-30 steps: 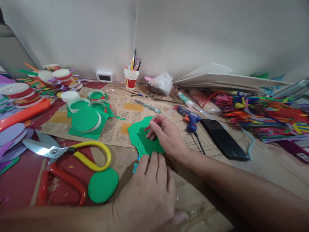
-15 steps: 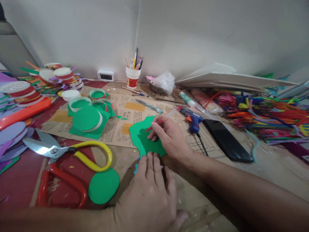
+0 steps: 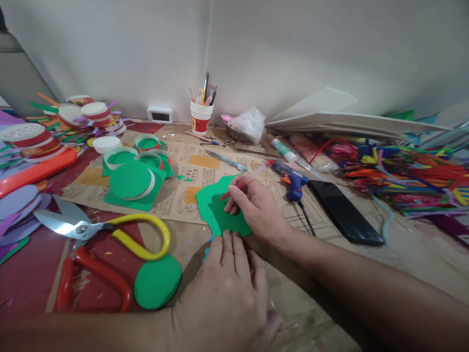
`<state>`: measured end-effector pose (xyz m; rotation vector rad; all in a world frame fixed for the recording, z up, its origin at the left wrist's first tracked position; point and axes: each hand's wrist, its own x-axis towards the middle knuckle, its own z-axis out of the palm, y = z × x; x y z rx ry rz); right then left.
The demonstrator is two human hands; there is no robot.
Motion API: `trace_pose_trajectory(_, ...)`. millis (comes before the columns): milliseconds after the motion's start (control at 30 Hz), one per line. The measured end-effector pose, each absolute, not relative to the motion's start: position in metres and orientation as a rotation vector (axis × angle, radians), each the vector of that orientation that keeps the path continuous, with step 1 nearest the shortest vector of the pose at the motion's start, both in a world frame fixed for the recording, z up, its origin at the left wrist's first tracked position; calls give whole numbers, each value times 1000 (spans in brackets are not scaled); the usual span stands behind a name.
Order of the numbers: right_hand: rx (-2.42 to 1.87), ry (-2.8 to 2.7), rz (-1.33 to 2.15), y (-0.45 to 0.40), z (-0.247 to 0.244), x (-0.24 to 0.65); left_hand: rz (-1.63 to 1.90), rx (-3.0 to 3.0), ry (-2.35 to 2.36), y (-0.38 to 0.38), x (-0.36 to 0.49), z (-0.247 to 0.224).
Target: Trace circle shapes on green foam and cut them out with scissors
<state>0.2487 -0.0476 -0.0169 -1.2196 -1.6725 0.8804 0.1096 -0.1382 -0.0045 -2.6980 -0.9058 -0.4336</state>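
My right hand (image 3: 254,205) is closed around a red pen (image 3: 245,183), whose tip points down at a green foam sheet (image 3: 214,203) with wavy cut edges. My left hand (image 3: 229,286) lies flat with fingers stretched out, its fingertips on the sheet's near edge. A small blue scrap (image 3: 206,255) peeks out beside the left fingers. Left of that hand rests a green disc (image 3: 157,282), close to large scissors (image 3: 82,229) with one yellow and one red handle, blades apart. Farther back, green foam pieces (image 3: 132,181) sit with cut paper-cup rings on printed brown paper.
A blue glue gun (image 3: 295,185) and a black phone (image 3: 344,211) lie to the right, before a heap of colourful pipe cleaners (image 3: 406,176). At the back stand a cup of pens (image 3: 201,117) and a white digital clock (image 3: 160,115). Decorated paper cups (image 3: 27,139) crowd the left.
Hardly anything differs. Both hands keep their places on the green sheet, and the pen tip stays at about the same spot.
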Motion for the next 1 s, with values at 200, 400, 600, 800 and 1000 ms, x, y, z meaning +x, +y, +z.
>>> trace_pose_trajectory(200, -1213, -1641, 930, -46, -18, 248, -342, -2760, -949, -128, 109, 0)
trace_pose_trajectory(400, -1191, -1586, 992, -45, -16, 246, -227, -2845, -1049, -127, 111, 3)
trace_pose_trajectory(600, -1162, -1575, 1007, -44, -16, 246, -155, -2868, -1173, -128, 111, 7)
trace_pose_trajectory(800, -1159, -1579, 1005, -44, -16, 245, -82, -2865, -1161, -127, 112, 9)
trace_pose_trajectory(1000, -1165, -1601, 994, -43, -16, 245, -139, -2847, -1170, -125, 111, 14)
